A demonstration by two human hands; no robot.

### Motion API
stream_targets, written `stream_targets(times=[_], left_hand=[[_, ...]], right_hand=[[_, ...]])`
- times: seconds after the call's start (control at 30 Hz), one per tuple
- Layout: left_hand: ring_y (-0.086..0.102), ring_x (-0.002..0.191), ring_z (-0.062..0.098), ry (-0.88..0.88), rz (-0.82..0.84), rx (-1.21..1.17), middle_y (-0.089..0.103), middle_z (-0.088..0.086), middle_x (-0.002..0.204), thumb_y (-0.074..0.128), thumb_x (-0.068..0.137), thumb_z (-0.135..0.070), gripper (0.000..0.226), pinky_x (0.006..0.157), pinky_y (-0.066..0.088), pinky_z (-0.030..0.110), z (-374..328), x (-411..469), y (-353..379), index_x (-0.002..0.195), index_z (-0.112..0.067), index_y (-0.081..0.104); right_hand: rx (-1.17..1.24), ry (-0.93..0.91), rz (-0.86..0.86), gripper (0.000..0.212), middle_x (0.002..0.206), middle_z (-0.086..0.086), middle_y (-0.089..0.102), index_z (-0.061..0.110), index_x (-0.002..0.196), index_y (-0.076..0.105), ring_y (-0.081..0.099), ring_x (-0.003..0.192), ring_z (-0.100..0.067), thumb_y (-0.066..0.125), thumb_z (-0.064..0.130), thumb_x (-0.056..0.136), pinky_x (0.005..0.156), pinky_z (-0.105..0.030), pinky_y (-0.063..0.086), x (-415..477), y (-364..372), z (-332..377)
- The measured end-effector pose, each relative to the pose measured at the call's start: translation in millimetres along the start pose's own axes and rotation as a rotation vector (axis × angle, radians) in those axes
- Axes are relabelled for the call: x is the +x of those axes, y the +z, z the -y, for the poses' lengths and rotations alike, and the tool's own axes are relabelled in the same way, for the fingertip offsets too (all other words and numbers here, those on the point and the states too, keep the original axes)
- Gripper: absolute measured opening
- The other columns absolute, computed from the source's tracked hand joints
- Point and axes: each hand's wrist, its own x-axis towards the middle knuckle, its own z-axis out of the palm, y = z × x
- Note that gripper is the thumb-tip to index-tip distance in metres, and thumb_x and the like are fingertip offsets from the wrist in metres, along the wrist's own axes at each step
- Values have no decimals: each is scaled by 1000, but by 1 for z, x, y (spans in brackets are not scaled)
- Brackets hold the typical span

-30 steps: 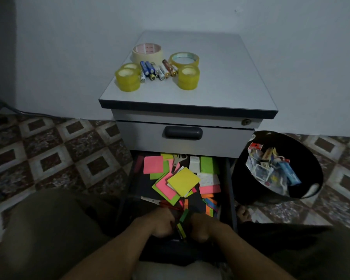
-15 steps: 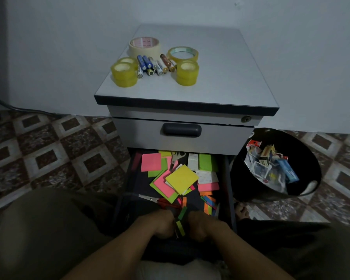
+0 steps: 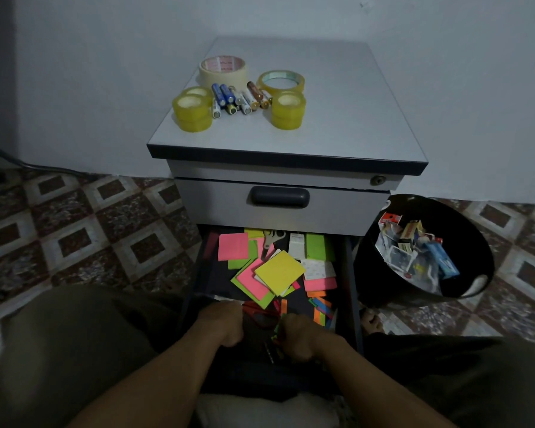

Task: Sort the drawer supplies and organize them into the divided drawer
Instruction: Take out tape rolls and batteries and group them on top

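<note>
Neon sticky notes (image 3: 280, 271) lie at twelve o'clock; left hand (image 3: 224, 324) curls, hold unclear; right hand (image 3: 297, 336) pinches coloured strips (image 3: 276, 329).

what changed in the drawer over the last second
The left hand slid forward and left over the blade of the red-handled scissors, now hidden. The right hand stayed by the narrow coloured paper strips. Square sticky notes, yellow tape rolls and batteries are unchanged.

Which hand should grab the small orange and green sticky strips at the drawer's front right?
Right. The right hand lies just beside the sticky strips; the left hand is farther off, beyond the red scissors.
</note>
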Motion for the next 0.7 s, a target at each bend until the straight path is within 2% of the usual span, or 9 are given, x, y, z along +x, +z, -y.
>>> stream_targets(times=[0.1,0.2,0.4,0.57,0.7], left_hand=[[58,121,25,-69,-122,70,55,9,137,57,93,-15,39,98,50,34,7,0,0,132,-11,55],[53,129,24,-129,-165,149,50,8,143,56,94,-17,43,103,47,36,8,2,4,137,-13,51],[55,127,24,-184,-186,197,52,8,142,55,97,-16,39,96,50,36,0,6,8,136,-14,54],[57,123,23,-183,-209,204,56,9,138,53,99,-15,33,93,51,34,1,6,10,132,-13,58],[59,121,26,-173,-264,136,59,10,132,57,96,-13,32,94,52,35,-1,6,6,128,-12,59]], right_hand=[[51,-46,-47,31,120,-23,61,6,125,59,59,112,-37,46,24,103,84,-35,46,2,-1,11],[111,-13,-60,32,122,-23,61,3,119,61,58,113,-38,50,26,101,82,-32,45,6,2,19],[128,50,-86,38,124,-15,59,10,129,56,58,116,-32,60,26,95,77,-26,39,17,17,31],[62,116,-131,34,129,-17,54,6,126,54,56,116,-30,60,18,95,88,-32,48,18,20,32],[17,121,-192,33,134,-16,49,5,129,50,52,123,-31,55,15,98,99,-37,45,15,18,30]])
